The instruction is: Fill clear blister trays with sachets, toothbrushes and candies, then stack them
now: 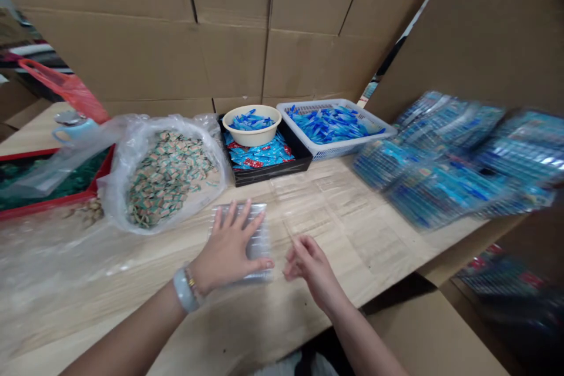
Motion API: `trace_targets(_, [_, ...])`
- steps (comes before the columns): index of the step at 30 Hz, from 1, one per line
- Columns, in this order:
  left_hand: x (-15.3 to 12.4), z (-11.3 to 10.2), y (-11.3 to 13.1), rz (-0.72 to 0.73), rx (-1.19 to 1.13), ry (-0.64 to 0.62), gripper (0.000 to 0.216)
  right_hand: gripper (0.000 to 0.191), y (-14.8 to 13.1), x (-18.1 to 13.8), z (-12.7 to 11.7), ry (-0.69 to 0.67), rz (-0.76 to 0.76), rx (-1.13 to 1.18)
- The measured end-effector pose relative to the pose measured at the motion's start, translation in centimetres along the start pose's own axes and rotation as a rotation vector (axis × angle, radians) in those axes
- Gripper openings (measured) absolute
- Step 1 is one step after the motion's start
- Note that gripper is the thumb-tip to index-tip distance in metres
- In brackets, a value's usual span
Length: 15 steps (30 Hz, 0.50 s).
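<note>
My left hand (229, 247) lies flat with spread fingers on a clear plastic tray (258, 241) that rests on the wooden table (343, 217). My right hand (311, 264) hovers just to the right of the tray, fingers loosely curled; its fingertips are close to the tray's right edge, and I cannot make out anything in them.
A clear bag of small wrapped sweets (165, 176) sits at the left, beside a red tray (53, 202). Behind are a black tray of blue packets (264, 158), a cream bowl (252, 123) and a white basket (335, 126) of blue pieces. Blue packaged stacks (453, 164) lie right. Cardboard walls surround.
</note>
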<state>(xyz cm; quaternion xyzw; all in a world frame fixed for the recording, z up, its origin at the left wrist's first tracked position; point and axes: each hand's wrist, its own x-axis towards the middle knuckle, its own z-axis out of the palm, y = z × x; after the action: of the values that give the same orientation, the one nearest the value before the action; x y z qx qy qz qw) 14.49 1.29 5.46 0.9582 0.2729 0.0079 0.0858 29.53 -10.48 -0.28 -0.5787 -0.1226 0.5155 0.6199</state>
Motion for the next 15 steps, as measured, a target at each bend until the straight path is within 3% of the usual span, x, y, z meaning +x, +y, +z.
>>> trace_targets(3, [0.2, 0.4, 0.3, 0.007, 0.009, 0.016, 0.083, 0.030, 0.0, 1.6, 3.0, -0.272, -0.004, 0.068])
trace_targets(6, [0.0, 0.5, 0.3, 0.004, 0.014, 0.030, 0.083, 0.027, 0.8, 3.3, 3.8, -0.417, 0.078, 0.213])
trace_targets(11, [-0.3, 0.4, -0.1, 0.007, 0.023, 0.034, 0.083, 0.026, 1.4, 4.6, 2.5, -0.543, 0.151, 0.208])
trace_targets(15, [-0.5, 0.4, 0.3, 0.011, 0.044, 0.022, 0.079, 0.022, -0.1, 4.6, 3.5, -0.534, 0.078, -0.077])
